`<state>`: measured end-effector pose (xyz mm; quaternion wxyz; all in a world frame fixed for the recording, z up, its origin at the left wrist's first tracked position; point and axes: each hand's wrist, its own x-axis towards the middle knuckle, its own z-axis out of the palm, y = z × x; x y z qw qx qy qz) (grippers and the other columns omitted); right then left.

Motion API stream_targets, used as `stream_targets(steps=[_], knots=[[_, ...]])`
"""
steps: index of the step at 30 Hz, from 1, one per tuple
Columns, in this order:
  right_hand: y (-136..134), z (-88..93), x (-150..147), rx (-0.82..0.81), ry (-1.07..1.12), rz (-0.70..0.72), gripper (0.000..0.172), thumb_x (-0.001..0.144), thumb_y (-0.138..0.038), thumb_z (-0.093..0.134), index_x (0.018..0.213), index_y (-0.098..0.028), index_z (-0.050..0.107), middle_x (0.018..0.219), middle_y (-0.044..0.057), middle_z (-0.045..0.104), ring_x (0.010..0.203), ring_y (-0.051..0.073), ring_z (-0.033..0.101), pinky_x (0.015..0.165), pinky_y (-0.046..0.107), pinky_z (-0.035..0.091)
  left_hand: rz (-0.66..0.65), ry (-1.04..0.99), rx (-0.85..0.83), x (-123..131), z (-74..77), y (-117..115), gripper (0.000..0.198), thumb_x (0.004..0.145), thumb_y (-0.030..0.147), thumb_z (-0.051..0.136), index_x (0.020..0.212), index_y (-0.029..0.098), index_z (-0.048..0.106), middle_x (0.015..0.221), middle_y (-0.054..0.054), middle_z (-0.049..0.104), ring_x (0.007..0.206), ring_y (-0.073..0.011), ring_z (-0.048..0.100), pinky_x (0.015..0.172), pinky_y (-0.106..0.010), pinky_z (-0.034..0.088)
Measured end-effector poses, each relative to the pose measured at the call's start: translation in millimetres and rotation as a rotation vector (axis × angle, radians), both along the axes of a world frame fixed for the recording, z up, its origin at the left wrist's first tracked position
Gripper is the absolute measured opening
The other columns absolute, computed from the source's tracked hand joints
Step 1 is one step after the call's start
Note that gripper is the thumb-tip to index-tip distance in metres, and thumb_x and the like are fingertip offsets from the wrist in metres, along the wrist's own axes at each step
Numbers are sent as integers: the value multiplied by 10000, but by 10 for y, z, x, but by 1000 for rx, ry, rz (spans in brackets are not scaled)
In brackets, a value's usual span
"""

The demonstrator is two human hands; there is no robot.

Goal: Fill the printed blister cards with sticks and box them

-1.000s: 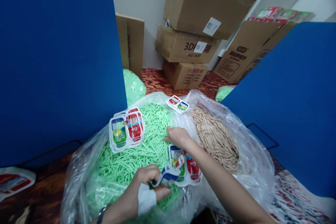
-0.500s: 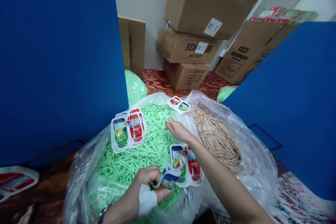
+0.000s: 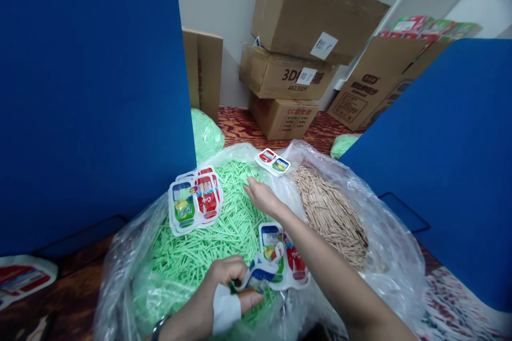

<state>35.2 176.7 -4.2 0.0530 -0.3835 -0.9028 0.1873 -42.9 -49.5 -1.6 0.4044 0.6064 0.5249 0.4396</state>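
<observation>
One packet [image 3: 260, 272] (curled), pinched by left hand [image 3: 219, 278]

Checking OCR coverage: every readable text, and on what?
"Cola": left stack's top pouch
"Sprite": same pouch
"3D": middle carton; the rest partly covered
"4X2.5公斤": same carton
"CC": bottom carton
Too small, blurred or hidden: remaining carton characters, white labels, held pouch, other pouches.

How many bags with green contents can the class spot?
3: the open bag in front, a second bag partly behind the left panel, a third bag partly behind the right panel. More may be hidden.
</observation>
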Motion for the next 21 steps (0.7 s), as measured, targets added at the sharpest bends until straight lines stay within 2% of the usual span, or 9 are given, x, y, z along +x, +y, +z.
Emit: stream_targets(steps=[3,5,11,17,21], knots=[[-19,-36,-218,47,-117,5,197,941,-320,373,1041,-181,471,988,147,650,869,259,640,715,345,436,-6,7,-2,18,65,5,385,721,209,641,560,194,291,591,47,374,586,-111,397,549,-227,297],[-22,-72,-350,71,-193,6,209,941,-299,370,1053,-169,488,1005,172,653,890,271,648,722,363,452,-2,11,-9,17,82,1,383,719,201,639,560,194,290,592,46,380,587,-111,400,553,-227,301],[38,-121,-484,99,-307,30,231,886,-125,389,1075,-149,518,989,154,677,905,254,664,735,358,485,25,9,-14,-10,51,-6,383,721,193,627,560,197,280,590,48,361,587,-112,384,552,-228,299],[67,-95,-415,59,-298,63,240,925,-277,399,1080,-151,531,1100,173,638,1013,267,626,820,392,472,4,7,32,9,2,32,338,740,222,617,553,191,338,586,45,382,570,-112,389,541,-226,308],[116,29,-363,-8,-212,69,223,915,-312,434,1069,-178,523,1152,154,604,1047,269,599,859,409,452,0,41,44,-7,-12,22,298,762,227,612,544,178,415,585,36,418,562,-114,416,532,-221,329]])
